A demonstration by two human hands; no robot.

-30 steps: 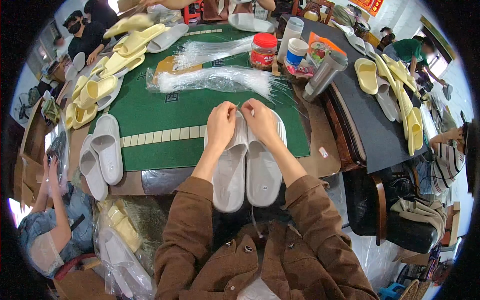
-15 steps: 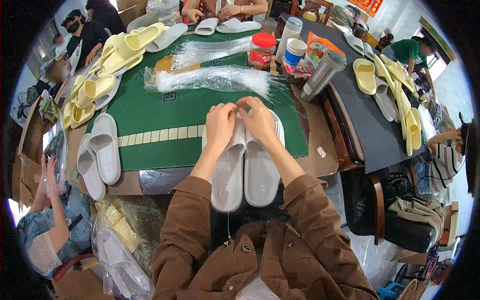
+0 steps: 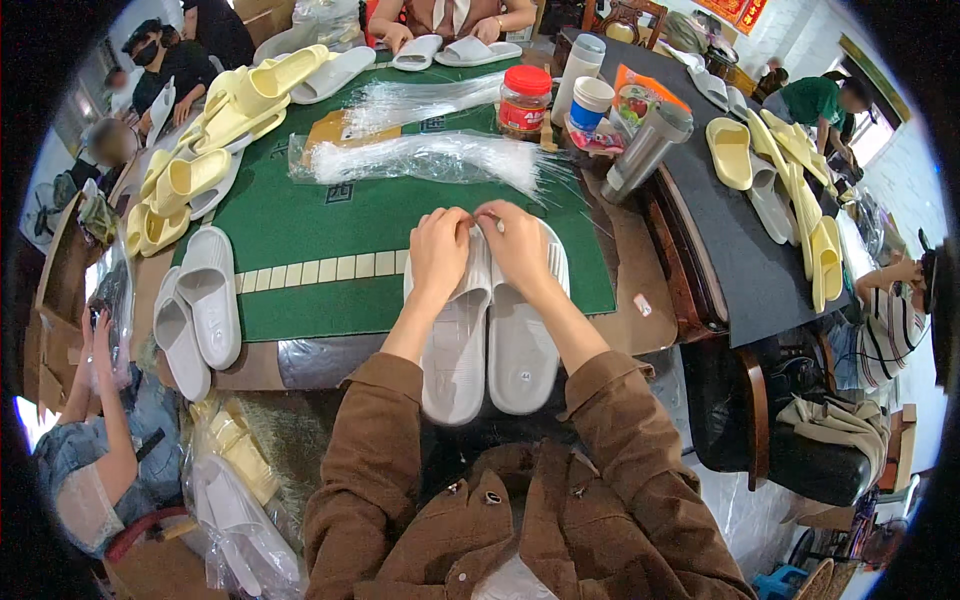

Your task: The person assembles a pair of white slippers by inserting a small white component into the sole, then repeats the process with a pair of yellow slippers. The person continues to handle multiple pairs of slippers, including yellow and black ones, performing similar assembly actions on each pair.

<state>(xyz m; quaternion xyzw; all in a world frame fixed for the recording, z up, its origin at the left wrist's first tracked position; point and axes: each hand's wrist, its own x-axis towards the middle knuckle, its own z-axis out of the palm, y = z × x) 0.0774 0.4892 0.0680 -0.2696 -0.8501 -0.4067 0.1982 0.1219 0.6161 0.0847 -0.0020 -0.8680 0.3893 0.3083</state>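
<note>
A pair of light grey slippers [image 3: 455, 375] lies side by side at the near edge of the table, heels toward me. Above the slippers' straps are both my hands, fingertips almost meeting. My left hand [image 3: 440, 252] is closed in a pinch over the left slipper's strap. Over the right slipper my right hand [image 3: 514, 246] bends its fingers in a pinch too. Whatever sits between the fingertips is too small or hidden to make out. Beyond my hands lies a bundle of thin clear plastic strands [image 3: 420, 165] in a bag, with another bundle [image 3: 430, 100] behind it.
A green mat [image 3: 310, 215] with a row of cream tiles [image 3: 320, 270] covers the table. Grey slippers [image 3: 210, 300] and stacked yellow slippers [image 3: 190, 180] stand left. A red-lidded jar [image 3: 524, 105], cup [image 3: 590, 105] and steel flask [image 3: 648, 150] stand back right. Co-workers sit around.
My fingertips have come slightly lower and stay close together. A thin strand hanging below the slippers' heels no longer shows. Across the table, a co-worker's hands have moved onto grey slippers.
</note>
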